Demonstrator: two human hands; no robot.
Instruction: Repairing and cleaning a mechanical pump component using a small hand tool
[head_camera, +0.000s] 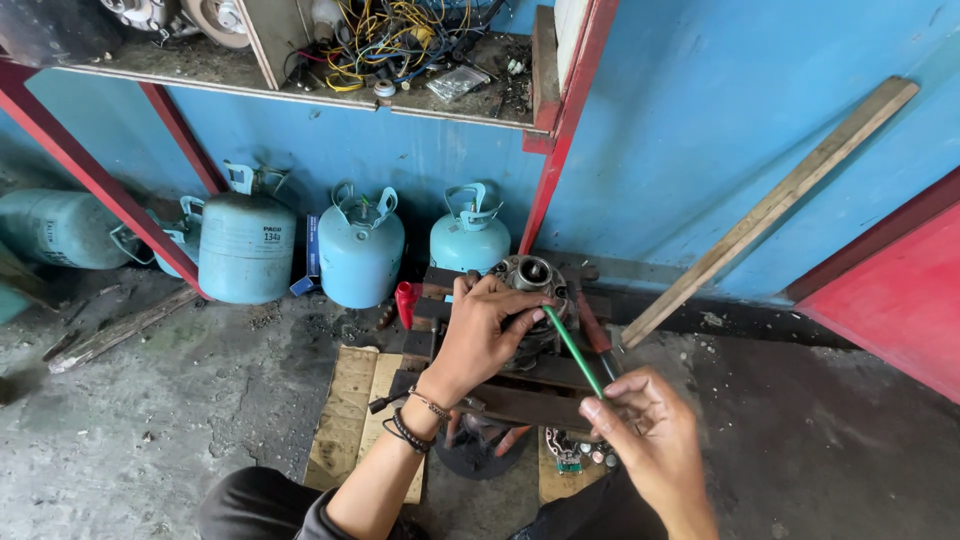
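Two hands on the job, both busy. Left hand (485, 335) is clamped over the top of a round metal motor part (530, 285), fingers curled around its housing, thumb side toward the wall. Right hand (645, 430) is pinched shut on a thin green rod (575, 350), held near its lower end; the rod slants up and left, tip touching the left fingers at the part's rim. Can't tell if the tip actually enters the part.

The part sits on a dark metal frame (530, 395), which rests on a wooden board (350, 410) on the concrete floor (180, 400). Red handle (405, 300) pokes out just left of the frame. A small green circuit piece (568, 458) lies under the frame's front edge, near the right wrist.

Behind, against the blue wall (700, 120): four pale blue gas cylinders (360, 255) in a row, one lying on its side at far left. A long wooden plank (770, 210) leans on the wall at right. Red panel (890, 290) at far right. Overhead a shelf (300, 80) on red steel legs carries a tangle of wires (390, 40) and loose parts.
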